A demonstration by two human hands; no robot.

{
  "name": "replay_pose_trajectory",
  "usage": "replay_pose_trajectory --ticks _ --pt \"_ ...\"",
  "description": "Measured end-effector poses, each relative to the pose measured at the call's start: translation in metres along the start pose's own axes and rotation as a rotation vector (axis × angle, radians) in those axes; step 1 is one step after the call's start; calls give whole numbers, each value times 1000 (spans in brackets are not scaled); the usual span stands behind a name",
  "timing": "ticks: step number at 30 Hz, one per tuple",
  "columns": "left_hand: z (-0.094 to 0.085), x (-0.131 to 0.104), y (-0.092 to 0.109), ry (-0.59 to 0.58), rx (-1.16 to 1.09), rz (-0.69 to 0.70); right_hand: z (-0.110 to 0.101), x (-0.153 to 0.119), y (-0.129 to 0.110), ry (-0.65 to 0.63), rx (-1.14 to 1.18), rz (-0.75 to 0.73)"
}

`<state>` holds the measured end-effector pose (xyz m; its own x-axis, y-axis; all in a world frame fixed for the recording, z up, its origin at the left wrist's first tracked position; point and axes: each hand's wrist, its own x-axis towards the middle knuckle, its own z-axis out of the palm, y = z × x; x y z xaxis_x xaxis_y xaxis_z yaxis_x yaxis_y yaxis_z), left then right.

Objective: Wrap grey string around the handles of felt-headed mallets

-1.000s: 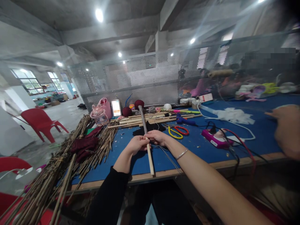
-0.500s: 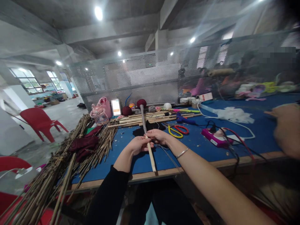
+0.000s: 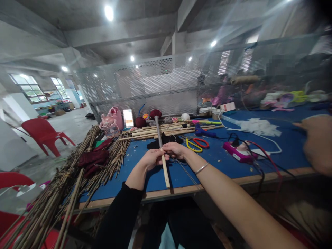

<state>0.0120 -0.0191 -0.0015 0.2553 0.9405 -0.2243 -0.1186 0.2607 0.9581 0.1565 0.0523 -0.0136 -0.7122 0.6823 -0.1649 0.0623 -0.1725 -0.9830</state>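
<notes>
A pale wooden stick (image 3: 165, 173), its upper length wrapped in grey, runs from near the table's front edge up toward the yarn balls. My left hand (image 3: 153, 158) pinches it around the middle, from the left. Fingers of my right hand (image 3: 174, 149) close on the same stick just above, touching the left fingertips. A piece of black cloth (image 3: 171, 139) lies behind my hands. Thin grey strands (image 3: 187, 172) trail across the blue table beneath my right wrist. Scissors with yellow and red handles (image 3: 194, 145) rest right of the cloth.
Bundled twigs (image 3: 62, 183) with dark red cloth (image 3: 93, 159) cover the table's left end. Behind lie wooden sticks (image 3: 176, 130), yarn balls (image 3: 140, 122) and a blue glue gun (image 3: 204, 132). A purple power strip (image 3: 240, 152) with cords sits right, near another person's hand (image 3: 320, 145).
The stick's lower end has shifted slightly left and up. Both my hands keep their hold, with only small finger movements.
</notes>
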Motion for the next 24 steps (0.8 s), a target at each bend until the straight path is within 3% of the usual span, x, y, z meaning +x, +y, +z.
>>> replay_pose_trajectory --ticks 7,14,20,24 --pt "-3 5 -8 108 125 0 5 3 2 115 -45 -3" --pt "2 0 -3 -34 71 -31 6 -1 -2 48 2 -4" --pt "4 3 -8 61 181 29 7 3 1 170 -32 -14" --pt "3 1 -6 7 149 24 5 1 0 93 -11 4"
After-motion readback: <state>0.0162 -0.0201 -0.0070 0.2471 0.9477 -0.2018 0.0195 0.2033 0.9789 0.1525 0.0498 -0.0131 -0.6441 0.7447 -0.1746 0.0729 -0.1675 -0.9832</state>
